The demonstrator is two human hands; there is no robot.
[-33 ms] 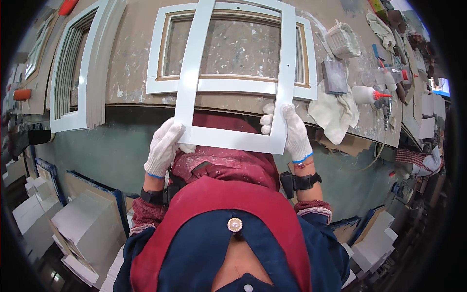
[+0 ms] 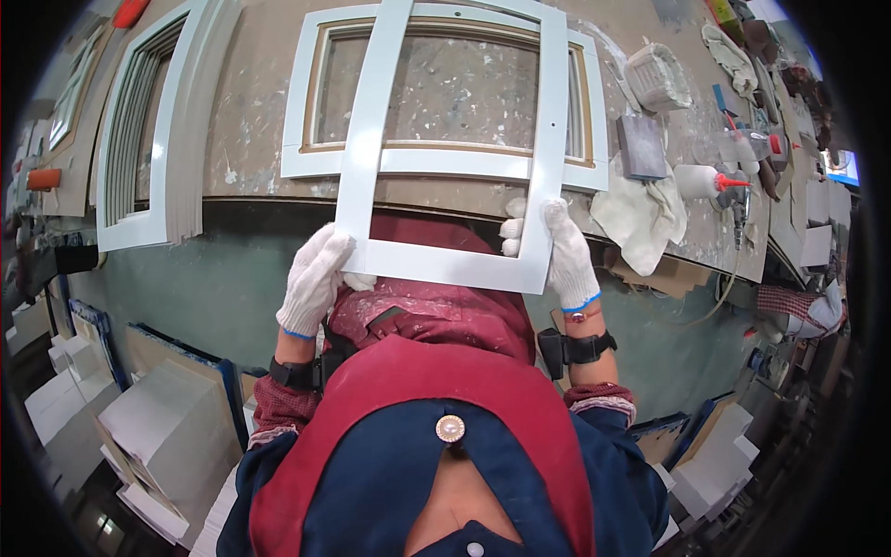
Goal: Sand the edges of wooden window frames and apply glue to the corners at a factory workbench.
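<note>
I hold a white rectangular frame (image 2: 445, 265) by its two near corners, tilted over the edge of the workbench. My left hand (image 2: 316, 278), in a white knit glove, is closed round the left corner. Gloved the same way, my right hand (image 2: 568, 255) grips the right side near the corner; some of its fingers show through the opening. The held frame's far end runs past the top of the view. Beneath it on the bench lies another white frame (image 2: 299, 116) with a brown inner edge, partly covered by the held one.
A stack of white frames (image 2: 135, 230) stands at the bench's left. To the right are a grey block (image 2: 640, 148), a white cloth (image 2: 640, 223), a white basket (image 2: 657, 79) and a red-tipped squeeze bottle (image 2: 694, 181). White panels (image 2: 167, 418) are stacked behind me on the left.
</note>
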